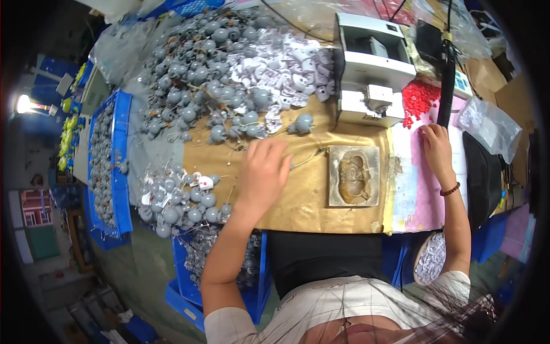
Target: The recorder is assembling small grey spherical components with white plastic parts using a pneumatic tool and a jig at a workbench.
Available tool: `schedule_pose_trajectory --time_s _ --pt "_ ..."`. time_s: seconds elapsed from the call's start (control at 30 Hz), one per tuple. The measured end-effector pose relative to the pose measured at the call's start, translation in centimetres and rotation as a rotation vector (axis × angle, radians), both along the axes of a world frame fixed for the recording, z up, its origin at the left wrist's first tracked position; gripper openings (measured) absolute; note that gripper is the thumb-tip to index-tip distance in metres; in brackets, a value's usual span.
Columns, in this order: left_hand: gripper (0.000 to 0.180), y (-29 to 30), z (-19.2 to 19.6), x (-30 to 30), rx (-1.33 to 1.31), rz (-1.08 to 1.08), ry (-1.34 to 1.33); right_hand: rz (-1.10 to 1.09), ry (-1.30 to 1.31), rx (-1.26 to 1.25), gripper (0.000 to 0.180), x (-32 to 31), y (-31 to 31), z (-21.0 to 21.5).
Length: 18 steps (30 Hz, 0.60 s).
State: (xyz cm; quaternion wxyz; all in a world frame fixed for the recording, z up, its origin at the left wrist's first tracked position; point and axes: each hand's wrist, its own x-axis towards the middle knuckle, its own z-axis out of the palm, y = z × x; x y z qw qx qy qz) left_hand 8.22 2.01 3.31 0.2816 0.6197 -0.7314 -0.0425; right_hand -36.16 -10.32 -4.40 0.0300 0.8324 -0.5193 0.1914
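Observation:
My left hand [263, 172] hangs over the brown table covering, slightly blurred, its fingers bent downward and the thumb apart. Its fingertips are partly hidden, and so is anything under them. Just beyond it lie a grey ball-shaped part [303, 123] and a white shell piece [273, 119]. A thin wire [309, 159] shows beside the thumb. My right hand [438, 146] rests on the pink and white sheet by a heap of small red pieces [421, 98]. Its fingers are pinched together; what they hold is too small to make out. A metal mould [354, 176] with a shaped hollow lies between my hands.
Grey wired balls [197, 74] and white shells [286, 63] cover the far left. A smaller grey pile [172, 200] sits nearer. A white and black machine [372, 69] stands beyond the mould. Blue bins [123, 166] flank the table; a plastic bag [490, 126] lies right.

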Motion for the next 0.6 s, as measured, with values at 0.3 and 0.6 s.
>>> schedule_pose_trajectory --time_s 0.3,0.6 --pt "0.019 -12.0 -2.8 -2.7 0.041 0.032 -0.189 0.08 -0.032 -0.017 0.028 2.2 1.3 1.2" --pt "0.028 -15.2 -1.9 -0.6 0.301 -0.244 -0.417 0.015 -0.259 0.094 0.012 1.4 1.1 1.0"
